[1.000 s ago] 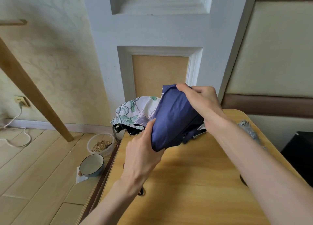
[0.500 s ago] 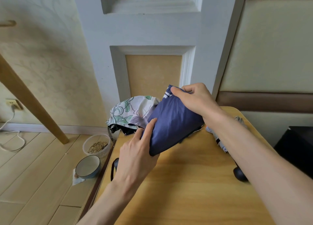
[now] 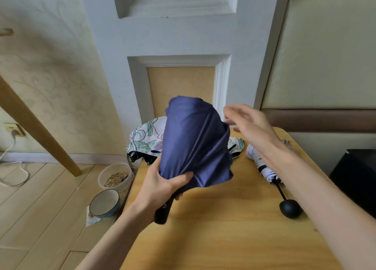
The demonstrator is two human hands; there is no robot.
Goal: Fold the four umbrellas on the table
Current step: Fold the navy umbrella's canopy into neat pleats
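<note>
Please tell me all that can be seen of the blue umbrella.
The blue umbrella has a smooth dark blue cloth canopy, gathered in twisted folds, loose at the hem. It is held nearly upright above the table, black handle down. The left hand grips it where canopy meets handle. The right hand, open, is beside its top.

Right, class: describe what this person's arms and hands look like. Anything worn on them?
The left hand and right hand are bare: no gloves, and no rings show. The left forearm and right forearm are bare too, with no sleeves, watch or bracelet in view.
</note>
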